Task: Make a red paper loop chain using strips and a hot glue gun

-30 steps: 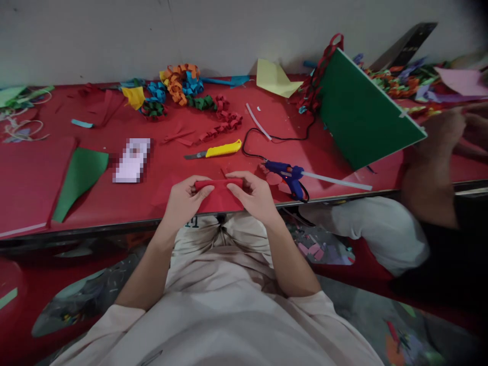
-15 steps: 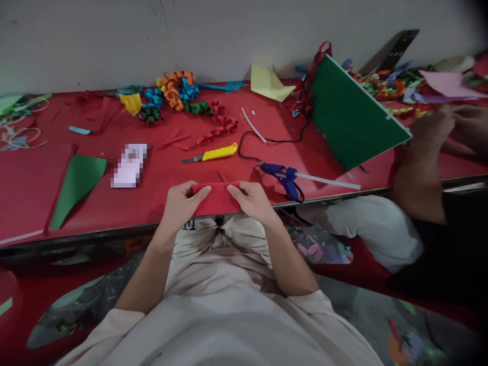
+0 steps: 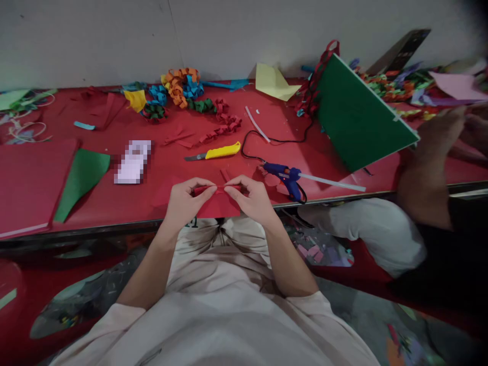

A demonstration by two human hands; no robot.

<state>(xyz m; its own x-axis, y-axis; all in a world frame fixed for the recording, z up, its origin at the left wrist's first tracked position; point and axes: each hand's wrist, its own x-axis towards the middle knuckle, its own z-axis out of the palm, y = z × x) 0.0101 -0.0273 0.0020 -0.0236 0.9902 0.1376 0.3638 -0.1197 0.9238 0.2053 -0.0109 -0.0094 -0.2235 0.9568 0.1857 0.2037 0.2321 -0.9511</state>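
Observation:
A red sheet of paper point(image 3: 219, 207) lies at the table's front edge, its far edge rolled or folded over. My left hand point(image 3: 189, 199) pinches the left part of that edge between thumb and fingers. On the right part, my right hand point(image 3: 251, 197) holds it in the same way, the two thumb tips close together. Just beyond my hands is a yellow utility knife point(image 3: 223, 151) with its blade out to the left. To the right of my right hand a blue glue gun point(image 3: 284, 175) lies on its side, a long clear glue stick point(image 3: 331, 182) in its back.
Curled paper chains point(image 3: 183, 89) lie along the wall. A green board point(image 3: 362, 117) leans at the right, beside a co-worker's arm point(image 3: 430, 168). A blurred pale rectangle point(image 3: 133, 161), green paper point(image 3: 84, 175) and red sheets point(image 3: 34, 188) are on the left. The glue gun's black cord point(image 3: 282, 141) loops behind it.
My hands have drawn closer together along the paper's edge, thumbs now nearly meeting. The whole view has shifted slightly, with objects appearing a little further right.

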